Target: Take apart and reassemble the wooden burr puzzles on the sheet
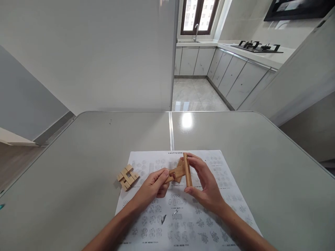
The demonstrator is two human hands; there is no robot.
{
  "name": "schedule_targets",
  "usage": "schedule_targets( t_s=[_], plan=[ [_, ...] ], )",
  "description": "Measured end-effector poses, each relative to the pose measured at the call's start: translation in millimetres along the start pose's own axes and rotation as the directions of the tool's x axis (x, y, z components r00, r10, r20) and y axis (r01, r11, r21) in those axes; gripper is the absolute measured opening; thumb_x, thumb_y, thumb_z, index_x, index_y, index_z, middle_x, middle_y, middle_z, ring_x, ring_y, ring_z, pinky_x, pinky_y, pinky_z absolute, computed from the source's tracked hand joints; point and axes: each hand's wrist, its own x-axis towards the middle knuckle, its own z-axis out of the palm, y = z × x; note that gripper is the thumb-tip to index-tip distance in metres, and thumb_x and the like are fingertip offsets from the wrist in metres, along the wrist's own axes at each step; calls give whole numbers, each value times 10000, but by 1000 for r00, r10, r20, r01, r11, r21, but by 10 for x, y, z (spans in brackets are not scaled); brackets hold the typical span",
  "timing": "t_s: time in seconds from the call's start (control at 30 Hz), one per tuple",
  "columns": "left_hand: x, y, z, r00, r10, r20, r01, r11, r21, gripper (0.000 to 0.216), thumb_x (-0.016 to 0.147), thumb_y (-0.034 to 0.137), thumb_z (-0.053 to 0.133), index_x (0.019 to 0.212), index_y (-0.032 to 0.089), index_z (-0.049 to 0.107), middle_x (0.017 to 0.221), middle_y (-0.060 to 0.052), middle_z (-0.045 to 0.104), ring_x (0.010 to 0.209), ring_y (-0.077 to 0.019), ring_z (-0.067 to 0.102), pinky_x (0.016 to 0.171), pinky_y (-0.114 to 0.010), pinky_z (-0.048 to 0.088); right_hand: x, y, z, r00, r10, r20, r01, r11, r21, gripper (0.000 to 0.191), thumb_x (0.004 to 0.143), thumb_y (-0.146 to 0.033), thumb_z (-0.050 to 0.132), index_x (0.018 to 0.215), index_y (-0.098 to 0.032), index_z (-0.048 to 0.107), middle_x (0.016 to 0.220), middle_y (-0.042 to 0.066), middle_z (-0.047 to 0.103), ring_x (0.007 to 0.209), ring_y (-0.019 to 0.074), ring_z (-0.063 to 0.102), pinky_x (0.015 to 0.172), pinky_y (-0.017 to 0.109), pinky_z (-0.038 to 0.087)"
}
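Note:
Over the printed sheet [157, 223], my left hand [154, 183] pinches the left end of a flat, notched wooden puzzle piece [178, 171]. My right hand [205, 184] grips a wooden bar [187, 170] at its two ends, thumb near the bottom and fingers at the top. The bar stands across the right end of the notched piece and meets it; whether they are locked together I cannot tell. Another wooden piece shows partly behind them. Left of my left hand, an assembled wooden block puzzle [128, 177] lies at the sheet's left edge.
The sheet carries rows of small diagrams and lies on a grey table [78, 181] with a metal seam [171, 132]. Two small dark scraps [163, 219] rest on the paper. Beyond the table are a white partition [104, 59] and a kitchen counter [251, 55] with a stove.

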Motion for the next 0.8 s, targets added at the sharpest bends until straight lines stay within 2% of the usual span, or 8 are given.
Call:
schedule_targets(
  t_s=[0.17, 0.4, 0.53, 0.63, 0.8],
  plan=[
    [-6, 7, 2, 1000, -5, 0, 5, 999, 35, 516, 990, 674, 586, 796, 234, 398, 619, 101, 248, 531, -84, 164, 501, -251, 153, 20, -32, -16, 994, 69, 83, -79, 990, 118, 774, 927, -675, 726, 1568, -342, 449, 1579, 124, 555, 1453, 344, 563, 1235, 569, 473],
    [3, -14, -16, 1000, 4, 27, -6, 999, 49, 502, 1015, 655, 552, 790, 242, 377, 622, 96, 254, 526, -91, 168, 500, -260, 152, 62, -91, -35, 978, 126, 165, -150, 978, 144, 798, 905, -720, 718, 1554, -334, 459, 1562, 138, 579, 1457, 346, 569, 1223, 573, 486],
    [-15, 4, -16, 999, -4, 36, 0, 994, 108, 476, 1037, 646, 514, 815, 236, 420, 628, 89, 293, 536, -99, 200, 504, -261, 189, 41, -91, -32, 976, 102, 194, -132, 981, 143, 760, 911, -626, 777, 1551, -352, 473, 1593, 126, 553, 1424, 338, 605, 1188, 542, 530],
    [-33, 37, 2, 999, -11, 37, 5, 987, 161, 461, 1049, 639, 496, 858, 220, 486, 633, 85, 325, 540, -99, 234, 514, -266, 214, 15, -78, -19, 976, 81, 201, -109, 986, 130, 749, 893, -561, 828, 1538, -354, 510, 1649, 122, 492, 1468, 355, 558, 1180, 535, 537],
    [-36, 61, 45, 999, -12, 52, 7, 995, 100, 476, 1035, 663, 515, 921, 202, 541, 621, 103, 268, 536, -91, 186, 522, -273, 195, -2, -44, 2, 976, 81, 200, -125, 968, 219, 793, 862, -527, 873, 1549, -369, 509, 1639, 121, 501, 1377, 347, 646, 1157, 516, 557]
  ],
)
